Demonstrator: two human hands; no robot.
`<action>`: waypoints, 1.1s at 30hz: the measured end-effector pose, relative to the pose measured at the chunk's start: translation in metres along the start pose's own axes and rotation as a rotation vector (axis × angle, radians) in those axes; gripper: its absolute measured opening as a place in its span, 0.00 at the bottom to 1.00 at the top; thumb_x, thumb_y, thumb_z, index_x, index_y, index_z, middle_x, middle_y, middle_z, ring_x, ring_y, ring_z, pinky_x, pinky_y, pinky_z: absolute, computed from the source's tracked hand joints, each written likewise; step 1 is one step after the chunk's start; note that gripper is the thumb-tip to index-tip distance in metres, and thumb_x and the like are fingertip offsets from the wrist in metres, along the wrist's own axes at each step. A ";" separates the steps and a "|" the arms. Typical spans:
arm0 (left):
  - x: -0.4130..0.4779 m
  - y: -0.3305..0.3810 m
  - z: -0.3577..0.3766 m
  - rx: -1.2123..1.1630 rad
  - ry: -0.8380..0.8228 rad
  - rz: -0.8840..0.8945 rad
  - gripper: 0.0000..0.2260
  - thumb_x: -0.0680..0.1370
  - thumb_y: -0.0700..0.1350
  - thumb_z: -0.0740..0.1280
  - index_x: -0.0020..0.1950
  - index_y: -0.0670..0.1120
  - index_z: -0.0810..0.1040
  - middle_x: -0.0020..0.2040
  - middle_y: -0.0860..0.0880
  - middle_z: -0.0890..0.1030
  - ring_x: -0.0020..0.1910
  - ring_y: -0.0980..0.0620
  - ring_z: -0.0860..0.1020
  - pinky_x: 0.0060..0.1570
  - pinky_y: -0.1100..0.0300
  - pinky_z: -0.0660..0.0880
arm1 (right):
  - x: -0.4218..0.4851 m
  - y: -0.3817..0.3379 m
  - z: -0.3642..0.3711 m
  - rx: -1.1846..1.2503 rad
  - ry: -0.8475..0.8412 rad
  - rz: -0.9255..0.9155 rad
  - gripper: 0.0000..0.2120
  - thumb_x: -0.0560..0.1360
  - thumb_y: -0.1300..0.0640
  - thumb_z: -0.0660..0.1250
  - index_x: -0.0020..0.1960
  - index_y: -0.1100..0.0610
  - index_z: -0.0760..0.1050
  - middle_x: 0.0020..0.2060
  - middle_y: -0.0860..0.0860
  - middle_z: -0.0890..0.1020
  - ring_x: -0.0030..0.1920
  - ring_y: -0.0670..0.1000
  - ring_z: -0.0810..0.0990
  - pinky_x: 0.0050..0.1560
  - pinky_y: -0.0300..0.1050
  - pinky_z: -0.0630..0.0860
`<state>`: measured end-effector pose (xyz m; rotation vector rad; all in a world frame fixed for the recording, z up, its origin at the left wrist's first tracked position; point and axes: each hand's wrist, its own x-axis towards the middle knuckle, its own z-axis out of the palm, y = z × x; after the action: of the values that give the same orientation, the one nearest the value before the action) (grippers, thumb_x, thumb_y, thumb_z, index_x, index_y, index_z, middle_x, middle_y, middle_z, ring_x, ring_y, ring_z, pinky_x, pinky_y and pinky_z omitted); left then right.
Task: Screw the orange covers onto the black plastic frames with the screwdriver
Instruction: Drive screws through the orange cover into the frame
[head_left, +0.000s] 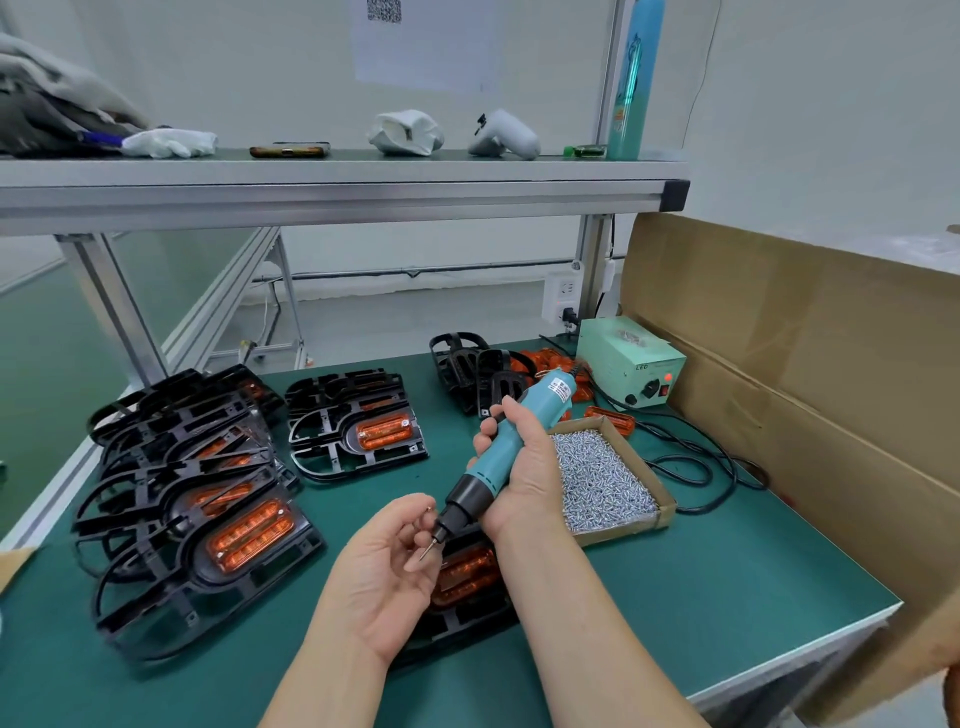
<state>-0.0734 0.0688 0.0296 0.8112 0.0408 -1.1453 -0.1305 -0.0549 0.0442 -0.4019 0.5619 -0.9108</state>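
Observation:
My right hand (524, 467) grips a teal electric screwdriver (511, 444), tilted with its bit (428, 550) pointing down-left. My left hand (387, 566) is just beside the bit and pinches a small screw (429, 509) between thumb and fingertip. Under both hands lies a black plastic frame (457, 623) with an orange cover (465, 574) set in it, partly hidden by my hands. A cardboard tray of silver screws (602, 483) sits right of my right hand.
Stacks of frames with orange covers (208, 519) lie at the left, another stack (358, 431) behind. Bare frames (478, 374) and loose orange covers (550, 361) sit at the back. A green power box (631, 364), its cable (691, 467) and a large cardboard box (810, 389) stand to the right.

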 end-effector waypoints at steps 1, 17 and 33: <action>0.000 0.001 0.000 0.001 0.014 0.011 0.07 0.67 0.33 0.70 0.40 0.40 0.74 0.32 0.45 0.75 0.23 0.57 0.69 0.17 0.69 0.63 | 0.001 0.000 0.000 0.006 0.001 0.001 0.07 0.75 0.55 0.73 0.45 0.53 0.76 0.31 0.49 0.80 0.27 0.45 0.76 0.25 0.37 0.72; 0.006 -0.003 -0.004 -0.042 0.015 0.052 0.08 0.68 0.33 0.70 0.44 0.39 0.75 0.36 0.43 0.75 0.30 0.55 0.71 0.23 0.70 0.71 | 0.021 -0.004 0.003 0.053 0.122 -0.065 0.08 0.76 0.58 0.72 0.50 0.54 0.73 0.28 0.47 0.79 0.25 0.44 0.75 0.26 0.35 0.73; 0.012 -0.006 -0.012 0.110 0.030 0.295 0.03 0.71 0.34 0.70 0.43 0.39 0.80 0.37 0.45 0.82 0.33 0.56 0.80 0.33 0.69 0.77 | 0.035 -0.008 0.000 0.060 0.255 -0.132 0.10 0.75 0.56 0.74 0.55 0.53 0.76 0.30 0.47 0.80 0.29 0.45 0.77 0.35 0.43 0.73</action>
<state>-0.0683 0.0659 0.0129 0.8998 -0.1148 -0.8619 -0.1186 -0.0887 0.0382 -0.2725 0.7462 -1.1125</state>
